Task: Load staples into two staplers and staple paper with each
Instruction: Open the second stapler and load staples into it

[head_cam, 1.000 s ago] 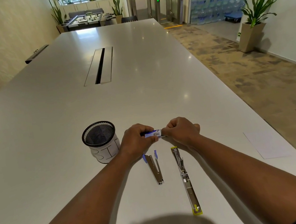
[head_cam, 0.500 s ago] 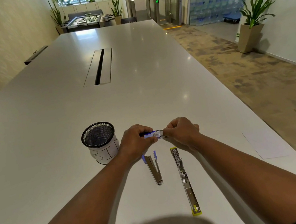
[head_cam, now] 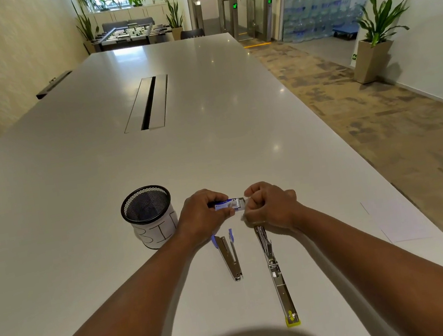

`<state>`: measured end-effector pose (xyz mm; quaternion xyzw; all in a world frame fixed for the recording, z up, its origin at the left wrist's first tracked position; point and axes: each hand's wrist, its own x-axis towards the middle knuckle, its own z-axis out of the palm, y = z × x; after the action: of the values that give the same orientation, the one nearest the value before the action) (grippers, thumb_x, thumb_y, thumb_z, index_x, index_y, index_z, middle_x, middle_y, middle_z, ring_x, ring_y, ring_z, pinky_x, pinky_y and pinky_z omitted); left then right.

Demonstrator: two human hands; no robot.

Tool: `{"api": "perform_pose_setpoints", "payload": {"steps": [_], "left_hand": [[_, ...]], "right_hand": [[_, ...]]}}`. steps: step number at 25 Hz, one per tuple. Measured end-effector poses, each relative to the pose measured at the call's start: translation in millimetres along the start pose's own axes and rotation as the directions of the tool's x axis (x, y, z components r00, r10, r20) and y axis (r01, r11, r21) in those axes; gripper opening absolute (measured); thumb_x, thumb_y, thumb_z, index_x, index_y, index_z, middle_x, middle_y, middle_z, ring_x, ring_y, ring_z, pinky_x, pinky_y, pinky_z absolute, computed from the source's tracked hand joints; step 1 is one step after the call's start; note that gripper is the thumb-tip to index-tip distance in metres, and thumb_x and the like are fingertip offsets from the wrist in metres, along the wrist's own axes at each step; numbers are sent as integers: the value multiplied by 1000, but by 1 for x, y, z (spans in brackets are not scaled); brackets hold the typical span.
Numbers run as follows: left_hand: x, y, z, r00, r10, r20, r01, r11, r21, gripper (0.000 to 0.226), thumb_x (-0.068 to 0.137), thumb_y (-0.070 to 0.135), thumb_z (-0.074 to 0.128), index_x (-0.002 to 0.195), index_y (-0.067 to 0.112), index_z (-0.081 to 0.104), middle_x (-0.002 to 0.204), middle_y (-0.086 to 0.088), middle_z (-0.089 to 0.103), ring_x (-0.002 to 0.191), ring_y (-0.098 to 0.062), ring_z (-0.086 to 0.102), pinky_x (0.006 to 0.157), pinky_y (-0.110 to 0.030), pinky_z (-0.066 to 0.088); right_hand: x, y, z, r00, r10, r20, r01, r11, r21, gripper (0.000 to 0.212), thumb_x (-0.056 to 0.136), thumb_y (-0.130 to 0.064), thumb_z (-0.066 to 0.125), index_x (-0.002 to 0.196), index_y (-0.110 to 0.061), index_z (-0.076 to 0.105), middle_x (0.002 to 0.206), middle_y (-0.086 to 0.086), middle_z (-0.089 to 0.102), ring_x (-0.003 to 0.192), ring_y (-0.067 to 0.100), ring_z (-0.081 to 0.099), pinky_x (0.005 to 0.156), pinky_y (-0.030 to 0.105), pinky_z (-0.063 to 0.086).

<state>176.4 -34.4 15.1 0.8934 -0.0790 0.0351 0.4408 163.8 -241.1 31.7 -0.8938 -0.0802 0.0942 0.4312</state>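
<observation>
From the head view, the left hand curls its fingers round a small blue staple box above the white table, and the right hand is curled tight at the box's open end, but what it pinches is hidden. The short stapler and long stapler lie open just below the hands; the long one's far end hides under the right hand. The paper lies far right, hard to see.

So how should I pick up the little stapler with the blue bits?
Grip the small stapler across its narrow metal body, coming from above with thumb and fingers on the long sides. It lies flat and opened on the table, its blue-tipped arms spread at the far end, so the slim middle is probably easiest.
</observation>
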Motion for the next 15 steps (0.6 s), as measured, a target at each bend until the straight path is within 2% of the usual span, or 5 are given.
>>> {"api": "perform_pose_setpoints", "payload": {"steps": [1, 3, 6, 8, 15], "left_hand": [[0, 0, 0, 1000, -1, -2, 1, 1000, -1, 37, 74, 25, 89, 109, 19, 77, 93, 14, 66, 85, -3, 63, 70, -14, 49], [0, 0, 1, 1000, 1, -7, -1, 1000, 1, 36, 74, 25, 89, 108, 19, 77, 91, 15, 65, 83, -1, 63, 68, -11, 47], [-1, 0, 1, 1000, 2, -7, -3, 1000, -9, 36, 74, 25, 89, 108, 18, 77, 92, 15, 66, 83, -1, 63, 68, -10, 46], [-1, 0, 0, 1000, -1, -8, 1, 1000, -12, 36, 74, 24, 89, 108, 19, 77, 92, 15, 66, 84, -1, 63, 69, -10, 46], [0, -1, 0, 1000, 9, -7, -9, 1000, 5, 36, 75, 24, 88, 108, 20, 77, 90, 16, 65, 85, -1, 63, 72, -15, 49]], "right_hand": [[1, 1, 1, 1000, -5, -6, 5, 1000, 12, 8, 66, -26, 78, 66, -18, 75, 101, -6, 69, 115, 11, 58, 104, 62, 40], [0, -1, 0, 999, 8, -38, -5, 996, 90, 4, 74, -19, 74, 78, -18, 75, 97, 0, 71, 102, 17, 64, 102, 62, 45], [-2, -4, -2, 991, 66, -120, -60, 997, 54, 26, 78, -16, 70, 100, -31, 70, 100, -12, 70, 90, 12, 63, 106, 55, 42], [-1, -5, 0, 985, 81, -150, -78, 997, 26, 32, 80, -15, 70, 108, -30, 70, 106, -11, 71, 88, 9, 62, 106, 52, 43], [-3, -12, 5, 976, 64, -207, -66, 998, -5, 18, 82, -24, 67, 95, -35, 69, 89, -14, 73, 92, 8, 67, 106, 51, 40]]}}
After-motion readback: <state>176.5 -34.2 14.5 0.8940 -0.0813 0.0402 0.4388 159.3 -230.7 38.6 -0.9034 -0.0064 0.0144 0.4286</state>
